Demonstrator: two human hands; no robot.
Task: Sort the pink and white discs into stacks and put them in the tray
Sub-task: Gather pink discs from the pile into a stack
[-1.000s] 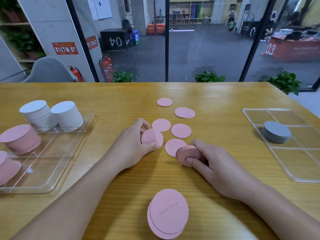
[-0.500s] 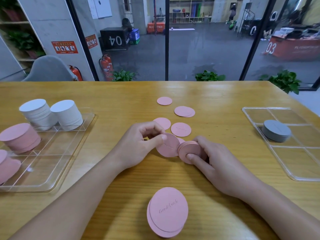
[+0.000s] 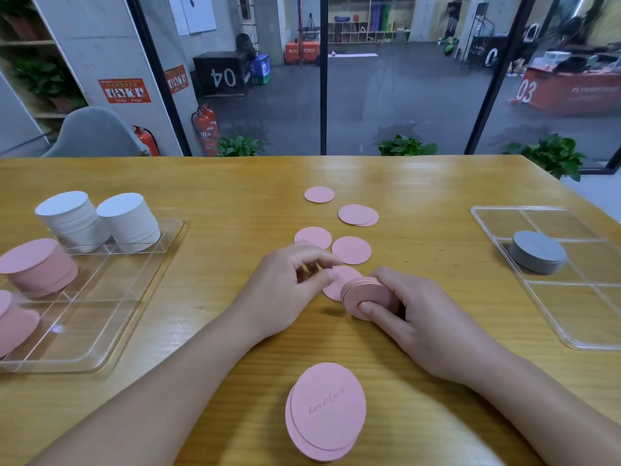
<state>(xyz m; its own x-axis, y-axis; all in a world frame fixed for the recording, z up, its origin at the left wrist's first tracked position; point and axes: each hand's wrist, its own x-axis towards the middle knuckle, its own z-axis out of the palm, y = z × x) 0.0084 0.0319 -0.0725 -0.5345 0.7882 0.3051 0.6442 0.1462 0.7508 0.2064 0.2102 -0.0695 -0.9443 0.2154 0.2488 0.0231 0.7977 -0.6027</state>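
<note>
Sorting well along: left tray (image 3: 158, 253) holds two white stacks (image 3: 100, 220) and pink stacks (image 3: 37, 267). Right of that tray, right hand (image 3: 426, 317) grips a partial pink stack (image 3: 364, 294); left hand (image 3: 285, 290) pinches one disc (image 3: 337, 284) against it. Left to gather: loose pink discs (image 3: 351, 250) beyond the hands, a pair (image 3: 326, 412) nearer the person.

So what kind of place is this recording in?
Probably a gym or fitness studio's front area: a wooden table by glass panels, with numbered plyo boxes and an equipment shelf on the floor beyond.
</note>
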